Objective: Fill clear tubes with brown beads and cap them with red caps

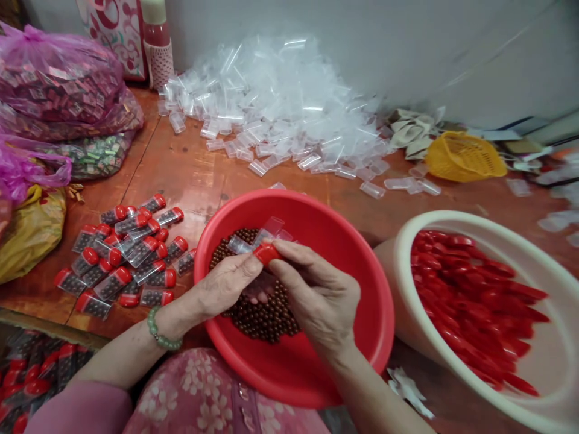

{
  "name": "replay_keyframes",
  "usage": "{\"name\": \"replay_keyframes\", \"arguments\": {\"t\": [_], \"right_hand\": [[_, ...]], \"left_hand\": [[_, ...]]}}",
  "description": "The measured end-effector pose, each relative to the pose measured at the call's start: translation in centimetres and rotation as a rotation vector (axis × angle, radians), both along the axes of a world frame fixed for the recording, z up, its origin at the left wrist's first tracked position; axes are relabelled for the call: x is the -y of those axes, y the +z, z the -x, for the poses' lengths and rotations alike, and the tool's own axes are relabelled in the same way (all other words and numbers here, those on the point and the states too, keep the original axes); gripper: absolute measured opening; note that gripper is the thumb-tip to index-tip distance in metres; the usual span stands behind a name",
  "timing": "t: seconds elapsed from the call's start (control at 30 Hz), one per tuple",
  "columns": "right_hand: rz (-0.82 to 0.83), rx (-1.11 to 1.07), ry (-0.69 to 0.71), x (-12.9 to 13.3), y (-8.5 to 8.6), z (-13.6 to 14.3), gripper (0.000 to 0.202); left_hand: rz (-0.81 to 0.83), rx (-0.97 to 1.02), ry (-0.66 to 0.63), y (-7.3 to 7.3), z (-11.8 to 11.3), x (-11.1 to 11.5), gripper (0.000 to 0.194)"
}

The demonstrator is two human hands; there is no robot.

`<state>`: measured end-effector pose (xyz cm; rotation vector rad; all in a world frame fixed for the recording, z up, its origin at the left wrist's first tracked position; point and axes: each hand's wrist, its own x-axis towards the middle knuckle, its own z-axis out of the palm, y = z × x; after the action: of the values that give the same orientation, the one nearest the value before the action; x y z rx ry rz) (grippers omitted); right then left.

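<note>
Over a red basin (362,265) my two hands meet at a small red cap (266,254). My left hand (230,280) is closed, its thumb against the cap's left side; what its fingers hold below is partly hidden, seemingly a clear tube. My right hand (316,289) pinches the cap between thumb and fingers. Brown beads (266,322) lie in the basin under my hands, with a few clear tubes (272,227) on them. To the left, filled tubes with red caps (145,251) lie in a pile on the table.
A cream tub (446,355) of red caps (474,301) stands at right. Clear empty tubes (280,102) are heaped at the back, near a yellow basket (465,157). Pink bags (63,90) and a bottle (157,48) stand back left. More filled tubes (40,374) lie at lower left.
</note>
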<state>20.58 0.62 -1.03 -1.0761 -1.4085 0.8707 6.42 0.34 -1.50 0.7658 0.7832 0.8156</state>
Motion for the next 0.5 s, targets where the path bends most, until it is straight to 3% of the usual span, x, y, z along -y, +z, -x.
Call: {"name": "replay_keyframes", "arguments": {"t": [0.1,0.2,0.4,0.5], "right_hand": [[0.138,-0.122,-0.071,-0.8,0.0,-0.8,0.022],[0.165,-0.131,-0.127,-0.8,0.1,-1.3,0.020],[-0.084,0.089,0.004,-0.4,0.9,-0.8,0.025],[-0.129,0.142,0.081,-0.6,1.0,-0.7,0.025]], "left_hand": [[0.082,0.073,-0.006,0.0,0.2,-0.1,0.064],[0.106,0.161,-0.016,0.2,0.4,-0.3,0.057],[-0.073,0.040,-0.070,0.6,0.5,-0.2,0.036],[-0.123,0.009,-0.078,0.4,0.4,-0.2,0.032]]}}
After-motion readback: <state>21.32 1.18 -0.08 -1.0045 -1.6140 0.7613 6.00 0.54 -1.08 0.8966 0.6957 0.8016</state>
